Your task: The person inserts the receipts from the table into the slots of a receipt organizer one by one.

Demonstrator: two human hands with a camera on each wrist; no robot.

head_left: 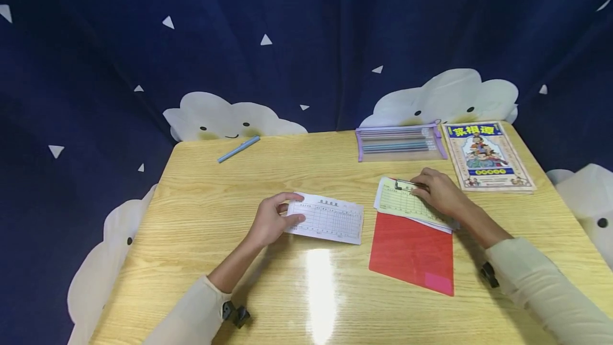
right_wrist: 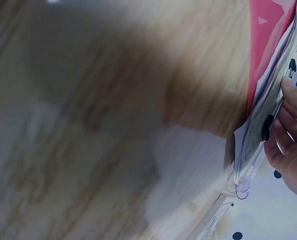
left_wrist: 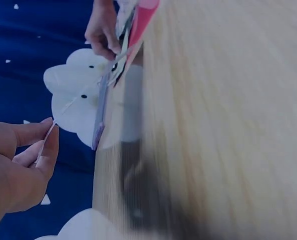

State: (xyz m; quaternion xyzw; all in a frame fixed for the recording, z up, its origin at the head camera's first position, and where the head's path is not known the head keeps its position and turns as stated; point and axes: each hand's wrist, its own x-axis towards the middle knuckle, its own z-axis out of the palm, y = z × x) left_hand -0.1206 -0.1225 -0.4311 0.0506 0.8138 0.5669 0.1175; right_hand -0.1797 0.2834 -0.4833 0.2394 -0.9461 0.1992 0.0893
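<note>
My left hand [head_left: 272,221] pinches the left end of a white printed receipt slip [head_left: 330,219] between thumb and fingers. In the left wrist view the slip shows edge-on in the left hand [left_wrist: 23,165]. To the right lies a red clipboard [head_left: 412,252], with yellow slips [head_left: 407,201] and white sheets under its metal clip [head_left: 404,183]. My right hand [head_left: 440,190] grips the clip at the board's top. In the right wrist view, the thumb of the right hand [right_wrist: 296,130] presses on the clip between its black end caps.
Behind the clipboard lies a clear pencil pouch [head_left: 401,144] with purple edges and pens inside. A comic-style booklet [head_left: 488,156] sits at the back right of the wooden table [head_left: 201,260]. A blue pen [head_left: 238,149] lies at the back left. Dark blue curtain hangs behind.
</note>
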